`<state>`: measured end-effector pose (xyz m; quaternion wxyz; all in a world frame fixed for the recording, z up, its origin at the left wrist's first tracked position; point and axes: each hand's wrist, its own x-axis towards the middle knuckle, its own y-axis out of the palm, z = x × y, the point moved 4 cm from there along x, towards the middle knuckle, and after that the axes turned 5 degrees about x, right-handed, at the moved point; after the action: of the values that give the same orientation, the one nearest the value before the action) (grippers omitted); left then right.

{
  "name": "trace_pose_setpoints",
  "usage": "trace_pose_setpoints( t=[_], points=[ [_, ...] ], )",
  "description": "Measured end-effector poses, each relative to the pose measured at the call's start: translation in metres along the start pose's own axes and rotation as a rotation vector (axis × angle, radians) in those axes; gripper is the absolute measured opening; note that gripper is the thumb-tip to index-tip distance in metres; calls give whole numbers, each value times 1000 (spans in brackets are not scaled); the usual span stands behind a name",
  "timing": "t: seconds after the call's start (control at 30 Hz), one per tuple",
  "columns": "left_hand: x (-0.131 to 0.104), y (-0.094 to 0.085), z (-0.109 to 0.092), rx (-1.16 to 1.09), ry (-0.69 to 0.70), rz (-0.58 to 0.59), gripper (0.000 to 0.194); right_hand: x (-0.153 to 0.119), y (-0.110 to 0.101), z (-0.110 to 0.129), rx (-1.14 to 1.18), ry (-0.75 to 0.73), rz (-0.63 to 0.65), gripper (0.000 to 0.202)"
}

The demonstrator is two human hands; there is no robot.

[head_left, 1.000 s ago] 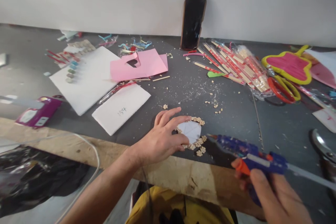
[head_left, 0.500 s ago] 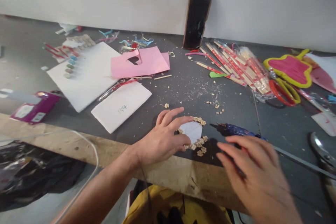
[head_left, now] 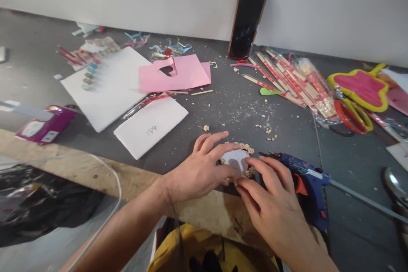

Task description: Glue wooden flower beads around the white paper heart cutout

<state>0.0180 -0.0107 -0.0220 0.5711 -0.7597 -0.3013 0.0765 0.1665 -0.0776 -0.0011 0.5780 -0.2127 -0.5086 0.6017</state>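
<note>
A white paper piece (head_left: pixel 235 158) lies near the table's front edge, with small pale wooden bits in flower-like clusters (head_left: pixel 247 148) set around its rim. My left hand (head_left: pixel 200 168) spans its left side, thumb at the lower edge and index finger over the top, the other fingers spread. My right hand (head_left: pixel 270 195) closes on the lower right of the rim, index finger and thumb either side of the clusters; its fingertips partly hide them. Just right of that hand lies a blue glue gun (head_left: pixel 314 178) with a glue stick in its back.
A phone (head_left: pixel 247 23) leans against the wall. Wrapped chopsticks (head_left: pixel 283 78), scissors (head_left: pixel 353 117) and a pink-yellow star shape (head_left: pixel 360 89) lie right. Pink paper (head_left: pixel 188 72), folded white paper (head_left: pixel 151 127) and a purple tool (head_left: pixel 47 125) lie left. Wooden crumbs are scattered mid-table.
My right hand has moved left from beside the glue gun to the rim of the paper piece, uncovering the gun's body. The left hand keeps its place. The view has shifted slightly.
</note>
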Motion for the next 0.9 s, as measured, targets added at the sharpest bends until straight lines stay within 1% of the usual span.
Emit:
trace_pose_setpoints(
  t=[0.23, 0.37, 0.43, 0.5, 0.63, 0.8, 0.9],
  points=[
    [0, 0, 0, -6, -12, 21, 11, -3, 2, 5, 1, -5, -38, 6],
    [0, 0, 0, 2, -5, 33, 12, -2, -1, 7, -37, -22, -77, 15],
    [0, -1, 0, 2, -1, 27, 12, -2, -1, 6, -62, -16, -58, 16],
    [0, -1, 0, -1, 0, 28, 12, -2, 1, 5, -78, -4, -9, 17],
    [0, -2, 0, -3, 2, 36, 10, -1, 3, 4, -58, 10, 64, 17],
    [0, -1, 1, -9, 8, 27, 8, 0, 1, 5, -63, 10, 22, 18],
    [1, -1, 1, -22, -7, 15, 7, -4, 0, 7, -77, 32, 23, 11]
  ],
)
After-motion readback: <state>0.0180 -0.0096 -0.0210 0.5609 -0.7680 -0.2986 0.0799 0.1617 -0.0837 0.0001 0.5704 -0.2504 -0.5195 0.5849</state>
